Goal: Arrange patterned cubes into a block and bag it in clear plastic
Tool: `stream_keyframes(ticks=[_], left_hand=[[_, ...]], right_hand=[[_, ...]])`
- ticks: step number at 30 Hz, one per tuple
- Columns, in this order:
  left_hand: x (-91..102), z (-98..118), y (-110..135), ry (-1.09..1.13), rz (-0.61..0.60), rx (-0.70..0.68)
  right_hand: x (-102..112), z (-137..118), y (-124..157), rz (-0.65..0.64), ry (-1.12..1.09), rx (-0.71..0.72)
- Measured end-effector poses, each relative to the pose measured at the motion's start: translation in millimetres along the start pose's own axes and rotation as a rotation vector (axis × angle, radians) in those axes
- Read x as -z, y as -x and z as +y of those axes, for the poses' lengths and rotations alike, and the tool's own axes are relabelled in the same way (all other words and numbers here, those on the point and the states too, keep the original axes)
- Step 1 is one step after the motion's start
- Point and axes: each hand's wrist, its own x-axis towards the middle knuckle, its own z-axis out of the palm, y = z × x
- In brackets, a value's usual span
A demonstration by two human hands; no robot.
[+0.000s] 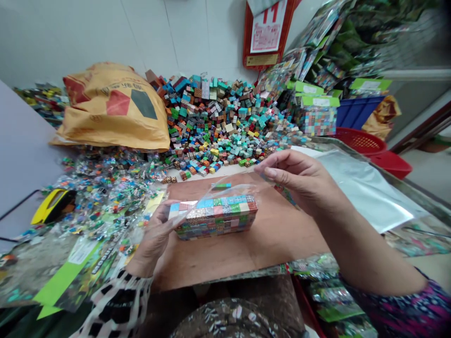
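A block of small coloured cubes (216, 220) rests on the brown board (275, 239), with a clear plastic bag (197, 197) over its top and left end. At that left end, my left hand (157, 234) is closed on the bag, its fingers partly behind the plastic. My right hand (296, 180) is raised above the board, to the right of the block. Its thumb and fingertips pinch the thin edge of the same bag, which stretches between both hands. Behind the block lies a short strip of coloured cubes (221, 186).
Loose cubes (218, 122) are heaped along the wall beside a yellow sack (112, 110). Small packed bags (102, 188) and a yellow-black tool (52, 206) lie to the left. Clear bags (369, 188) are stacked at right, near a red basket (362, 141) and blue bin (359, 111).
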Motion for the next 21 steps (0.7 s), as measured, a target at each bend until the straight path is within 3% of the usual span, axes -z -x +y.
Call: stream_keyframes(ticks=[7,17,21], left_hand=[[1.2,-2.0,-2.6,-0.034,-0.074,-0.042],[10.3,-6.7,-7.5,-0.096,-0.038,-0.040],[9.5,-6.1,-6.8,-0.094,-0.046,-0.039]], right_hand=[[-6.1,8.3,-2.8,0.094,-0.088,0.066],[-13.1,15.9,-11.5,0.198,-0.052,0.246],[-17.3,18.5,-13.1,0.213,-0.045,0.190]])
